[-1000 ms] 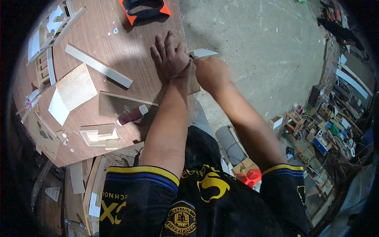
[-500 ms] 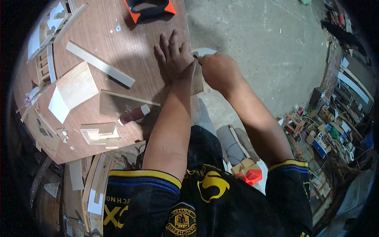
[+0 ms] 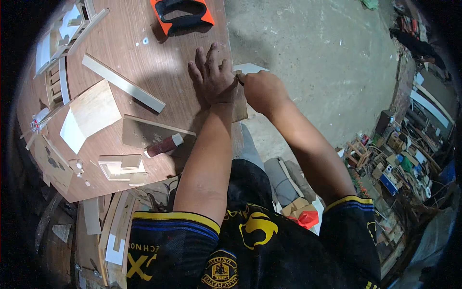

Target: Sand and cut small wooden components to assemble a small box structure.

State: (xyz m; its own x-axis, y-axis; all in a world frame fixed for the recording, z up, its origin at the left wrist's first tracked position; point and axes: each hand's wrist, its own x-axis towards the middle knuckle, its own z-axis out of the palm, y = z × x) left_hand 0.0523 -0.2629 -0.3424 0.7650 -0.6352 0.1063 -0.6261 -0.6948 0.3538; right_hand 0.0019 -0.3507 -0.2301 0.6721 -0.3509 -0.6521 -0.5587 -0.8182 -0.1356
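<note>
My left hand (image 3: 214, 77) lies flat with fingers spread, pressing a thin wooden piece (image 3: 239, 110) onto the right edge of the round brown table (image 3: 144, 58). My right hand (image 3: 262, 91) is closed around a small dark tool (image 3: 239, 81), whose tip touches the piece right beside my left fingers. A pale sheet corner (image 3: 248, 67) sticks out past the table edge just above my right hand. What kind of tool it is cannot be made out.
An orange and black tool (image 3: 182, 12) lies at the table's far edge. A long wood strip (image 3: 122, 83), a plywood panel (image 3: 91, 113), a dark red tube (image 3: 163, 145) and small stacked offcuts (image 3: 122, 168) sit left of my arm. Concrete floor (image 3: 313, 43) and clutter (image 3: 399, 159) lie right.
Both hands stay on the wooden piece at the table edge. My right hand shifts only slightly along the edge with the tool.
</note>
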